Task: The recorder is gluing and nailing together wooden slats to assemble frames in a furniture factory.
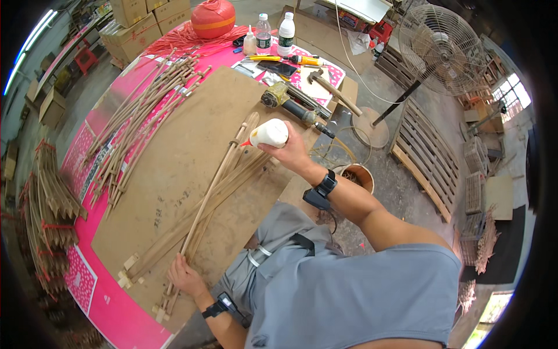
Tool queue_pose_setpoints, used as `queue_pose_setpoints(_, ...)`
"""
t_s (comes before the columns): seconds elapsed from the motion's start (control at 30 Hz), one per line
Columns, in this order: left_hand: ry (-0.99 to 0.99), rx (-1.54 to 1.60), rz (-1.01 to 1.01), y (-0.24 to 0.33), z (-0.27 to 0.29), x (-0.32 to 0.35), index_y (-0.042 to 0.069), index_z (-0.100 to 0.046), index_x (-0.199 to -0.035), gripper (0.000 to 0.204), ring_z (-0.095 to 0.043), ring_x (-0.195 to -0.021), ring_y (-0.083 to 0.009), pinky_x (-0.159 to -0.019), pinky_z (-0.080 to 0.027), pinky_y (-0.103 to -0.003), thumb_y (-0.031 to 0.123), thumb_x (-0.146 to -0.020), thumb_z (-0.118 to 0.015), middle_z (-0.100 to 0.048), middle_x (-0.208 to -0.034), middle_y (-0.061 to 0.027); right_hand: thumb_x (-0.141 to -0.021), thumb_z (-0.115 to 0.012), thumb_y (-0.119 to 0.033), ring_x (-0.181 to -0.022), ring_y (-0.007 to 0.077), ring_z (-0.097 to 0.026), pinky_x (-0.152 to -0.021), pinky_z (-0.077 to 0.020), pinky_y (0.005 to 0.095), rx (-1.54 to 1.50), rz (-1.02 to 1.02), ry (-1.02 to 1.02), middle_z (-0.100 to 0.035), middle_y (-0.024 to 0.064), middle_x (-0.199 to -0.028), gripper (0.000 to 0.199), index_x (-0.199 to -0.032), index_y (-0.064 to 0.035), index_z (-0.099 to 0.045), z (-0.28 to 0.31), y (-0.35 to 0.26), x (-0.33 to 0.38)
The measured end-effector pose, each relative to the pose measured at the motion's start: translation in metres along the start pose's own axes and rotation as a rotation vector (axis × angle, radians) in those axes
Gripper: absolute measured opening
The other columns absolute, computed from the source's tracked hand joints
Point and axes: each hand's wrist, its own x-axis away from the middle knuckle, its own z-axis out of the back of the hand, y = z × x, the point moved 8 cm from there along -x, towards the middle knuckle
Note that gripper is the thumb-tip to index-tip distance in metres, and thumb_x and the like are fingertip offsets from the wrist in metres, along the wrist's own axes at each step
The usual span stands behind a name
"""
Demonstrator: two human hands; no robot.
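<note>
My right hand is closed round a white squeeze glue bottle, tipped on its side. Its red nozzle points left, at the far end of a thin wooden rod, close to a small dark joint; whether it touches cannot be made out. Nearer to me, my left hand grips that rod close to its near end, fingers curled round it. Under and beside it, several long wooden strips lie crossed on a brown board. Small pale blocks sit at their near ends.
Bundled wooden rods lie along the table's left side. At the far right are a nail gun with its hose, a hammer and bottles. A standing fan, a pallet and a bucket stand right of the table.
</note>
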Motion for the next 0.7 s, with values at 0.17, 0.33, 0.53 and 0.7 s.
queue_pose_setpoints(0.17, 0.012, 0.002, 0.006, 0.001, 0.002, -0.001, 0.005, -0.074, -0.113, 0.018, -0.063, -0.09, -0.0335, -0.083, -0.049, -0.046, 0.01, -0.096, -0.071, -0.071, -0.101, -0.0112, -0.078, -0.092, -0.025, -0.105, 0.0227, -0.073, -0.09, -0.0568, 0.0354, 0.056, 0.012, 0.018, -0.074, 0.0125, -0.112, 0.057, -0.121, -0.0048, -0.062, -0.003, 0.0, -0.003)
queue_pose_setpoints(0.33, 0.006, 0.001, 0.004, 0.002, 0.003, -0.003, 0.005, -0.074, -0.113, 0.018, -0.063, -0.09, -0.0338, -0.083, -0.049, -0.046, 0.011, -0.096, -0.072, -0.072, -0.101, -0.011, -0.081, -0.091, -0.018, -0.105, 0.0152, -0.069, -0.091, -0.0552, 0.032, 0.041, 0.022, -0.023, -0.073, 0.0053, -0.112, 0.05, -0.12, -0.0061, -0.063, -0.008, 0.006, -0.005)
queue_pose_setpoints(0.53, 0.021, 0.019, 0.001, -0.002, 0.002, 0.0, 0.006, -0.074, -0.112, 0.017, -0.063, -0.09, -0.0333, -0.082, -0.049, -0.046, 0.011, -0.096, -0.072, -0.071, -0.101, -0.0107, -0.082, -0.091, -0.018, -0.104, 0.0143, -0.068, -0.09, -0.055, 0.0315, 0.048, 0.023, -0.032, -0.072, 0.005, -0.11, 0.047, -0.118, -0.0058, -0.063, -0.012, 0.007, -0.007)
queue_pose_setpoints(0.7, 0.015, 0.02, 0.01, -0.003, 0.002, 0.0, 0.006, -0.075, -0.111, 0.017, -0.063, -0.09, -0.0333, -0.083, -0.049, -0.046, 0.011, -0.095, -0.072, -0.071, -0.1, -0.011, -0.082, -0.09, -0.017, -0.103, 0.0144, -0.068, -0.09, -0.0546, 0.0312, 0.039, 0.054, -0.049, -0.071, 0.0044, -0.108, 0.046, -0.117, -0.0056, -0.062, -0.017, 0.005, -0.009)
